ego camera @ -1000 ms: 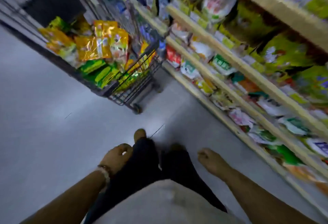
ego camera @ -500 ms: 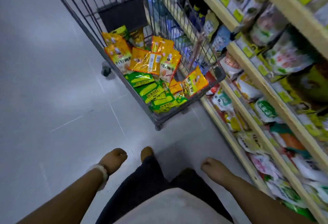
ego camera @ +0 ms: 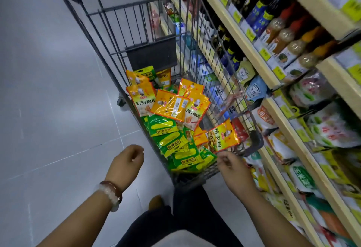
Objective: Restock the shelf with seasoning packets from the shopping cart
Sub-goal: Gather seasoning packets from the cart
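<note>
Since half a second ago I had closed in on the shopping cart point(ego camera: 125, 55); its near end now sat directly ahead of my knees, beside the shelf point(ego camera: 289, 139). Both hands had risen from beside my legs. Left hand point(ego camera: 126, 161) hovered over the floor point(ego camera: 48, 109) left of the cart, fingers loosely curled, empty. Right hand point(ego camera: 232, 165) reached the basket's near corner, fingertips just under an orange seasoning packet point(ego camera: 221, 136); contact unclear. Orange and green packets point(ego camera: 172, 143) lay heaped inside.
</note>
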